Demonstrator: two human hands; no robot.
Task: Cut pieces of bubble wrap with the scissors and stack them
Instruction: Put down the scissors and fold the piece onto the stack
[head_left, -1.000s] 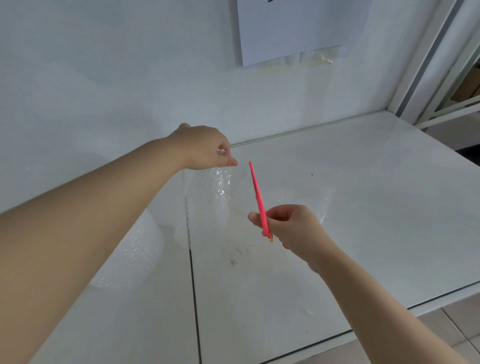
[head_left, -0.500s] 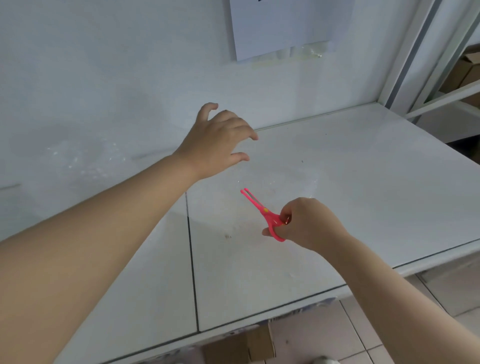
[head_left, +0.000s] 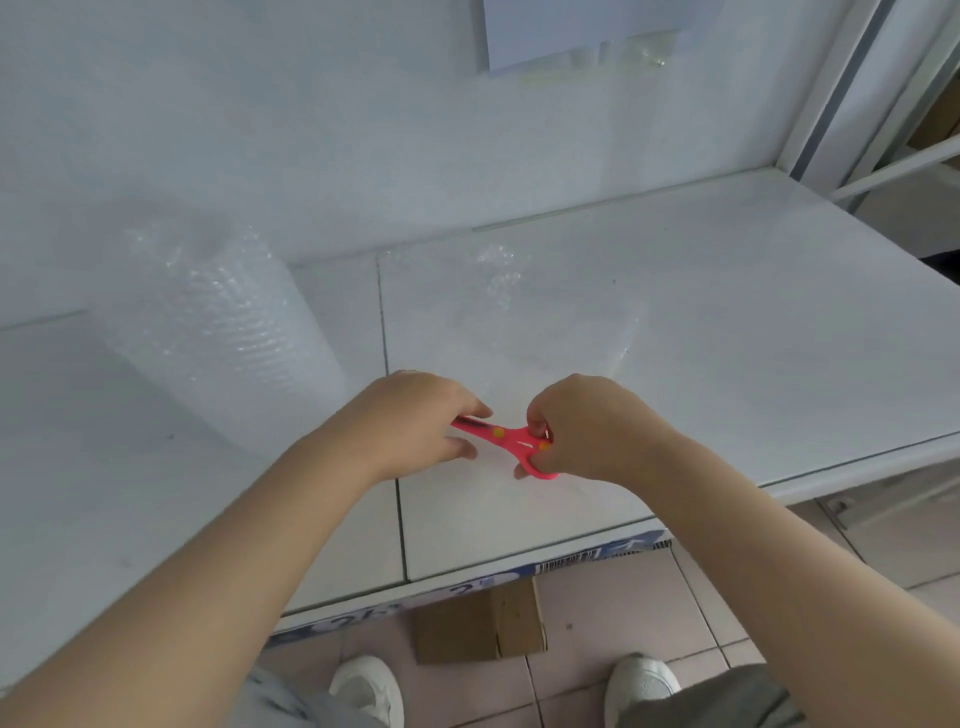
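Right hand (head_left: 587, 426) grips the scissors (head_left: 511, 440) by the handles; left hand (head_left: 415, 421) pinches the blades. The bubble wrap roll (head_left: 208, 322), ten o'clock on the table (head_left: 753, 338), looks light, soft and slippery, so it is probably best pinched at an edge.

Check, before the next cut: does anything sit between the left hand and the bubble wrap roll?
Nothing visible: only bare table separates the left hand, holding the scissors by the blades, from the bubble wrap roll.

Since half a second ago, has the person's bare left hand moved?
Yes. The left hand came back from the far end of the dark table seam toward the front edge, and now pinches the pink plastic scissors.
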